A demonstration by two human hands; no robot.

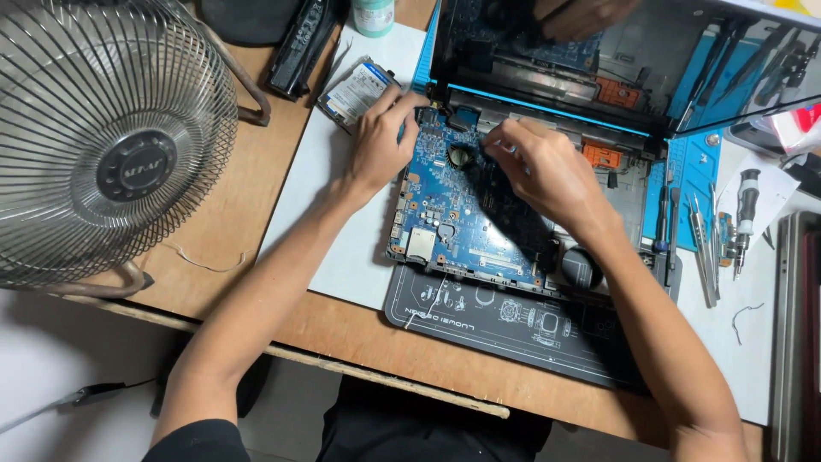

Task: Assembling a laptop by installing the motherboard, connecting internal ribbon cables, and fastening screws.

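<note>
Left hand (376, 141): fingers pressed on circuit board (453, 222) top corner, steadying it | right hand (539, 171): fingertips pinched together at board's upper middle, contents unclear | board flat in opened laptop (599, 111), on mat (479, 316), table (248, 197).

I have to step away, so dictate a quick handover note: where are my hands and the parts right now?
Left hand rests on the top left corner of the blue circuit board, fingers bent, nothing visibly held.
Right hand pinches at the board's top edge near the hinge; what it pinches is hidden.
The board lies in the opened laptop base on a dark work mat.
Drive lies out, top left. Screwdrivers lie right.
Board not yet lifted out.
</note>
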